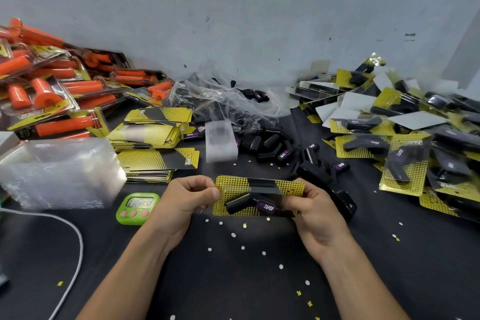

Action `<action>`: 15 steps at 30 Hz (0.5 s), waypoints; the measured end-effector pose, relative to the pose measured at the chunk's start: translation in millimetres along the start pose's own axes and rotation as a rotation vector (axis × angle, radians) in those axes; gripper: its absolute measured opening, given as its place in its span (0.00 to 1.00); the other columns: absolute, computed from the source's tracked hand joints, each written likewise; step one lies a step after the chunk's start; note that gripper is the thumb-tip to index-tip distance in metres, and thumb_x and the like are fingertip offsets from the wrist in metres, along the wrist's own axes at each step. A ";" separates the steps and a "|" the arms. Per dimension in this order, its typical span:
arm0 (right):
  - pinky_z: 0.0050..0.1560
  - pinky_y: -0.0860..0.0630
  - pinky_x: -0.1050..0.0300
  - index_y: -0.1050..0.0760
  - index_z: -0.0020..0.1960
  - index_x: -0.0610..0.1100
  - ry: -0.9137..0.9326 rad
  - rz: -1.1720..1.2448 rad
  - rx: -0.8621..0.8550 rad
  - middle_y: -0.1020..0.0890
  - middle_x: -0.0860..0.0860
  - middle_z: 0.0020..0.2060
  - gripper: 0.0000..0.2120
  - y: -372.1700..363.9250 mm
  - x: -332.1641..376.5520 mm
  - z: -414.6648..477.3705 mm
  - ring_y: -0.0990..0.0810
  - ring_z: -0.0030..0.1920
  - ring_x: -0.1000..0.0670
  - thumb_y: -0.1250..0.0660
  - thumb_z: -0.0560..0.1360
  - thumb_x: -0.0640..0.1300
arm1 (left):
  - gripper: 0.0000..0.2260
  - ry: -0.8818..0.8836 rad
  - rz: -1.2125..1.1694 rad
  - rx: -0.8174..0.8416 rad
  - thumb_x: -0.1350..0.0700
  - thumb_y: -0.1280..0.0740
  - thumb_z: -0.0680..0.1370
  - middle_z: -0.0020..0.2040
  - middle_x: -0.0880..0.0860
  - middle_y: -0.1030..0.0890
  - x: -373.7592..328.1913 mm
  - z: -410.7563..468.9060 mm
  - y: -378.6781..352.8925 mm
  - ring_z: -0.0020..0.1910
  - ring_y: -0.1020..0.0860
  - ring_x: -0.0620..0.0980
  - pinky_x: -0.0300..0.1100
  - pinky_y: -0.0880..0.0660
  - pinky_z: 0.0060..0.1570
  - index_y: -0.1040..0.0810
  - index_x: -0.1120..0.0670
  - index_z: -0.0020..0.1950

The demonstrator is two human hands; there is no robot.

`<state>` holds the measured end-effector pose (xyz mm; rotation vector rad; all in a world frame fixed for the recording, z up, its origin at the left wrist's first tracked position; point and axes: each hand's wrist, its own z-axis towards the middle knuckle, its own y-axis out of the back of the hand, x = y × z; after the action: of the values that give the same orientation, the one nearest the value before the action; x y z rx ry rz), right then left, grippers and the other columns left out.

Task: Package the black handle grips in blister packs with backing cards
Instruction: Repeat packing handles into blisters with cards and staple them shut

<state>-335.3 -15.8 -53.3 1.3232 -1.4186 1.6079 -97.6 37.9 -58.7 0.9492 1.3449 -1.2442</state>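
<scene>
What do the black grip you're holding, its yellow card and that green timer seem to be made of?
Black grip: likely matte rubber or soft plastic, dull, no glare. Yellow card: seemingly printed cardboard, thin and flat. Green timer: probably hard plastic, glossy casing.

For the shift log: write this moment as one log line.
stage: pack assembly | left hand: pinches pack's left edge | right hand: holds its right end | pack: black handle inside, over table
</scene>
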 end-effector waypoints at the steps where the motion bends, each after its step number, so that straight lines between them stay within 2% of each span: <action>1: 0.46 0.22 0.50 0.22 0.38 0.38 0.008 -0.018 0.021 0.20 0.38 0.40 0.16 0.7 0.4 -0.3 0.21 0.43 0.41 0.37 0.70 0.19 | 0.12 0.006 -0.049 0.033 0.51 0.17 0.57 0.32 0.51 0.23 -0.4 -0.7 -0.4 0.31 0.27 0.45 0.33 0.30 0.32 0.17 0.52 0.32; 4: 0.45 0.29 0.49 0.29 0.34 0.41 0.036 -0.066 0.070 0.25 0.40 0.37 0.20 0.3 -0.6 -0.9 0.27 0.42 0.42 0.38 0.68 0.16 | 0.20 0.066 -0.210 0.201 0.50 0.11 0.53 0.38 0.59 0.22 -2.4 -4.1 -1.6 0.37 0.23 0.52 0.42 0.26 0.41 0.18 0.55 0.34; 7: 0.47 0.27 0.46 0.29 0.31 0.43 0.052 -0.141 0.101 0.21 0.38 0.40 0.22 -1.2 -2.9 -1.2 0.25 0.44 0.42 0.33 0.66 0.16 | 0.19 0.106 -0.297 0.373 0.52 0.11 0.56 0.36 0.55 0.18 -6.9 -7.9 -2.7 0.35 0.19 0.49 0.39 0.22 0.38 0.17 0.56 0.37; 9: 0.49 0.24 0.41 0.28 0.30 0.45 0.059 -0.187 0.088 0.19 0.41 0.40 0.23 -0.8 -3.6 -1.2 0.23 0.43 0.42 0.29 0.66 0.18 | 0.18 0.113 -0.280 0.404 0.51 0.12 0.58 0.36 0.53 0.19 -8.7 -10.1 -3.6 0.34 0.20 0.47 0.38 0.22 0.37 0.15 0.56 0.40; 12: 0.47 0.24 0.49 0.26 0.29 0.47 0.118 -0.238 0.045 0.17 0.45 0.38 0.24 -1.4 -6.4 0.9 0.21 0.42 0.46 0.28 0.66 0.19 | 0.18 0.106 -0.265 0.274 0.50 0.13 0.60 0.39 0.55 0.17 -8.7 -8.3 -4.1 0.39 0.18 0.49 0.40 0.20 0.42 0.14 0.56 0.43; 14: 0.47 0.22 0.52 0.23 0.30 0.46 0.216 -0.284 -0.019 0.15 0.46 0.37 0.23 -2.6 -8.3 1.7 0.19 0.41 0.47 0.30 0.67 0.19 | 0.15 0.093 -0.211 0.070 0.52 0.16 0.64 0.45 0.58 0.15 -7.5 -4.2 -6.4 0.46 0.18 0.54 0.43 0.19 0.48 0.13 0.57 0.45; 15: 0.46 0.21 0.53 0.23 0.31 0.45 0.291 -0.332 -0.066 0.14 0.47 0.37 0.21 -3.4 -9.0 1.9 0.17 0.40 0.49 0.30 0.68 0.19 | 0.13 0.081 -0.173 -0.039 0.53 0.19 0.67 0.47 0.58 0.14 -5.6 -2.5 -8.1 0.48 0.18 0.54 0.42 0.19 0.49 0.13 0.57 0.46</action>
<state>-328.8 -15.4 -60.6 1.1605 -1.0103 1.4484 -105.0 39.6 -51.9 0.8782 1.5361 -1.3155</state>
